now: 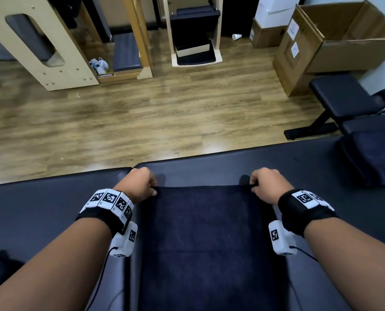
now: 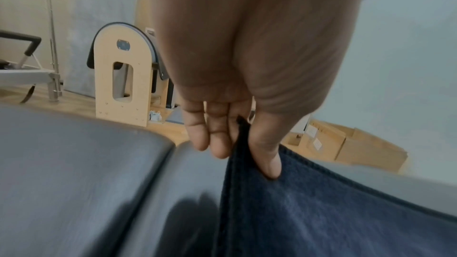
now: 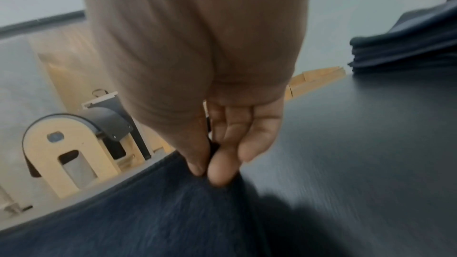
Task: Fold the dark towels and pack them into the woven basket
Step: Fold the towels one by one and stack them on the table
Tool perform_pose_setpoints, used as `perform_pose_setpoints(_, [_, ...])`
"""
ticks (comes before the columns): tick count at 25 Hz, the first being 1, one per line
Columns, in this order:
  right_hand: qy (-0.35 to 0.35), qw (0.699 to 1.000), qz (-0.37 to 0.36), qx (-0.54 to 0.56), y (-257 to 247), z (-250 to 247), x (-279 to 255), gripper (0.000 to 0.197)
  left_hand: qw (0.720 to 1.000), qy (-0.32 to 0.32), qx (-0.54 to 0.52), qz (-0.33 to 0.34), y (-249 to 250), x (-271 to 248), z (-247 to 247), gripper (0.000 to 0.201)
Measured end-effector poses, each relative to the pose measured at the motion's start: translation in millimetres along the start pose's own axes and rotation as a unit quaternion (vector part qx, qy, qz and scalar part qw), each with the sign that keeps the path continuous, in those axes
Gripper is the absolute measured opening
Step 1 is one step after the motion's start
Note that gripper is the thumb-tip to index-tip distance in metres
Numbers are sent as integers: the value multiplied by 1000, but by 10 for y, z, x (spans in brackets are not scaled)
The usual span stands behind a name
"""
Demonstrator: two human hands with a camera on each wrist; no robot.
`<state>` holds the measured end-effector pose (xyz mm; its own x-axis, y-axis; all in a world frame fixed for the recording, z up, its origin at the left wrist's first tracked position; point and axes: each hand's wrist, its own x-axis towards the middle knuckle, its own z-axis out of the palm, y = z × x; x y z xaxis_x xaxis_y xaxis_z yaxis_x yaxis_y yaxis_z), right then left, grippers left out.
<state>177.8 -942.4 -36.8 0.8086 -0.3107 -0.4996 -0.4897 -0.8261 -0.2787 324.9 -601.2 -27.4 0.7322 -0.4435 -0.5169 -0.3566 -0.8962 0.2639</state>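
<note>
Writing: none legible. Cardboard boxes [image 1: 299, 48] at far right carry white labels, too small to read; the wrist bands show only black-and-white square marker patterns.

Left hand [image 1: 140, 185]: forearm reaches forward over the dark padded table [image 1: 52, 209], palm down, knuckles toward the far edge. Thumb [image 2: 267, 155] and curled fingers [image 2: 217, 140] pinch the far-left corner of the dark towel [image 1: 205, 243]; in the left wrist view the towel's hem runs up between thumb and forefinger.

Dark towel: spread flat on the table between the two forearms, its far edge pulled straight from hand to hand, its near part running out of view at the bottom. The table's far edge lies just beyond it.

Right hand [image 1: 267, 185]: mirrored pose, forearm forward, palm down. Thumb [image 3: 197, 155] and fingertips [image 3: 222, 171] close on the far-right corner of the towel, cloth bunched slightly at the pinch.

Far right on the table: stack of folded dark towels [image 1: 371, 156], well apart from the right hand. Woven basket not in view.
</note>
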Motion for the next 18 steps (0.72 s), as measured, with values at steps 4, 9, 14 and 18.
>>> perform_pose_setpoints(4, [69, 997, -33, 18, -204, -676, -207, 12, 993, 101, -56, 18, 123, -347, -714, 10])
perform_pose_setpoints(9, [306, 939, -100, 122, -636, -1796, -947, 11, 916, 377, -95, 94, 380, -1232, -1912, 9])
perform_pose_setpoints(14, [360, 920, -122, 96, -652, -1817, -1613, 11, 891, 425, -54, 153, 358, -1886, -1872, 10])
perform_pose_setpoints(18, [303, 947, -90, 60, -307, -931, -1744, 18, 927, 341, -22, 156, 163, -1964, -792, 16])
